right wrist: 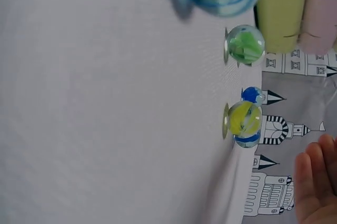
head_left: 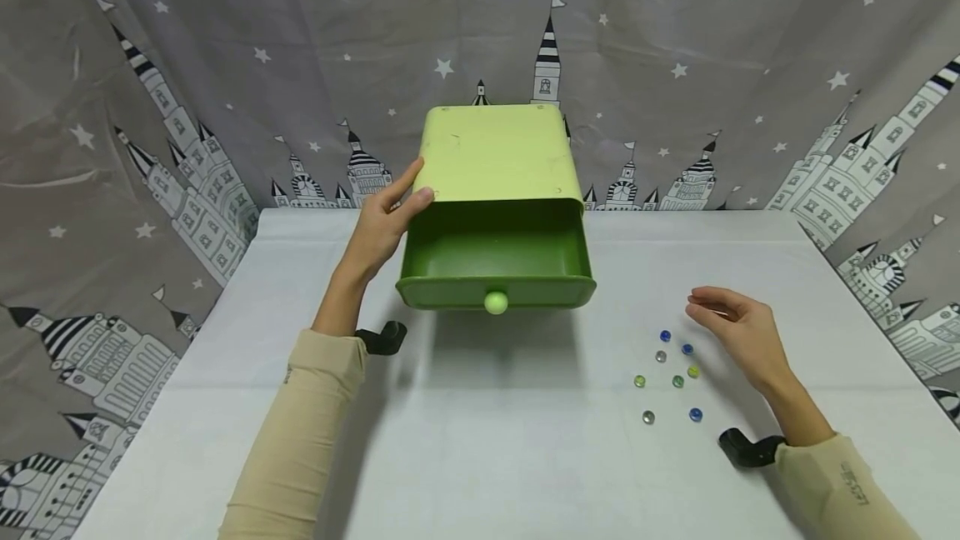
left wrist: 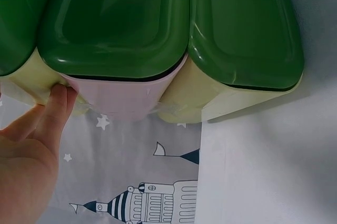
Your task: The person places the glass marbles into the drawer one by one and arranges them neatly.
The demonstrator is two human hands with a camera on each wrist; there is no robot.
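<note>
A cabinet with a pale yellow-green top (head_left: pixel 498 152) stands at the back of the table. Its upper green drawer (head_left: pixel 495 294) is pulled out, with a round light green knob (head_left: pixel 496 302) on the front; no contents show inside. The left hand (head_left: pixel 378 223) touches the cabinet's left side near the top front corner, fingers and thumb extended. Green drawer fronts (left wrist: pixel 113 24) on yellow and pink sections fill the left wrist view. At the right, the right hand (head_left: pixel 738 332) hovers beside several glass marbles (head_left: pixel 678 382), holding nothing, its fingers slightly bent.
The marbles, blue, green, yellow and clear, lie scattered on the white tablecloth (head_left: pixel 495 457). A grey curtain (head_left: pixel 480 15) printed with castles and stars hangs behind and along both sides. Black wrist mounts (head_left: pixel 382 338) sit at both sleeves.
</note>
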